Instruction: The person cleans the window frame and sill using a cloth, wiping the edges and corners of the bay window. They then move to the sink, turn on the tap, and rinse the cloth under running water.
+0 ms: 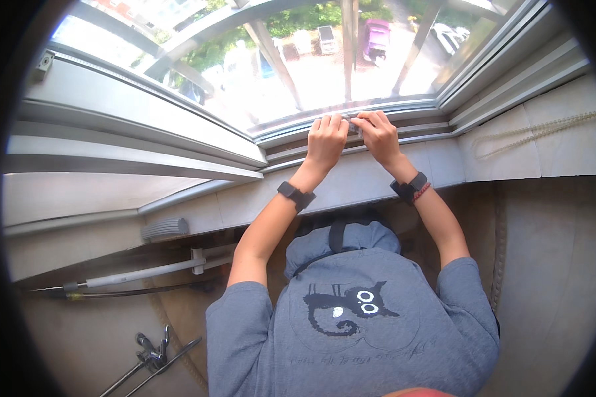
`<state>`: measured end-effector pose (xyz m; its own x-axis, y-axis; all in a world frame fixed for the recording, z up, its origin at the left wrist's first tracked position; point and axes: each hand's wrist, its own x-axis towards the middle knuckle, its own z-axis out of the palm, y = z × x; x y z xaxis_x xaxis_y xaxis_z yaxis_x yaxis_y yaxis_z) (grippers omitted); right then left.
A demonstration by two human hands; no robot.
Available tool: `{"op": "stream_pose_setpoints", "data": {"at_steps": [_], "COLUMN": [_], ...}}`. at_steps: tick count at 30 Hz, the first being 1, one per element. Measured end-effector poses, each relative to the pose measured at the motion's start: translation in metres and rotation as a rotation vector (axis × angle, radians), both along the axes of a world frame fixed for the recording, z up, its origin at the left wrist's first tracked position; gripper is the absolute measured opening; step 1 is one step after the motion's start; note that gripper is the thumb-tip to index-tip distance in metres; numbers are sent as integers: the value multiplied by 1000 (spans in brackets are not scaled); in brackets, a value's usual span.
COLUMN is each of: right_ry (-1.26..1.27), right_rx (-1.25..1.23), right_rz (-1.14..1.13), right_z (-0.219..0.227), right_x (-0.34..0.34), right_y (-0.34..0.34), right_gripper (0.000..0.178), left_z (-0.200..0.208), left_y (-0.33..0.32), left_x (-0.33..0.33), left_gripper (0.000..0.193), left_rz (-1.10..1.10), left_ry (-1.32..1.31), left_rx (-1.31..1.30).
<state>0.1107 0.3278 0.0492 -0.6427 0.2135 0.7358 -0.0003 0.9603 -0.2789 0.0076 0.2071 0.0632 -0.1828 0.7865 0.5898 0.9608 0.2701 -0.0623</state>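
Note:
Both my arms reach forward over the pale tiled sill [437,164] to the metal track [420,130] along the bottom of the window. My left hand [328,139] has its fingers curled down at the track. Close beside it on the right, my right hand [379,135] is bent with thumb and fingers drawn together. Between the two hands shows a small greyish piece [354,124], too small and partly covered to name. The fingers of both hands seem to close on it. A black band sits on each wrist.
Sliding window frames [146,155] stand to the left, with metal bars [347,59] outside the glass. A beaded cord [543,135] lies on the right sill. A ribbed grey block [165,229] rests on the left sill, above a white pole [146,272] and a metal stand [153,356].

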Motion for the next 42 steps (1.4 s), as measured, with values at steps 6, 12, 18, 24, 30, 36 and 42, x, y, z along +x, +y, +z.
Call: {"op": "stream_pose_setpoints", "data": {"at_steps": [6,12,18,24,30,36,42], "right_ry": [290,363,136,125,369,349,143], "right_rx": [40,135,49,-89,12,92,-23], "right_rz": [-65,-86,-101,-125,-218,-202,-168], "right_z": [90,79,5,24,100,46,-3], "right_x": [13,4,20,34,38,36,48], "right_y": [14,34,38,41,52,74,72], "right_gripper": [30,28,26,23,27,25,21], "left_z": [88,76,3,29,111,60,0], "left_y": [10,36,42,44,61,81,88], "left_x": [12,17,18,35,49,41,44], "left_gripper": [14,11,5,5,8,7,6], "left_rz": [-105,-35,-66,-82,-141,-107,-152], "left_ry": [-91,63,-4,-128,-138,22,44], "left_rx": [353,357,22,7,332,146,-75]}}
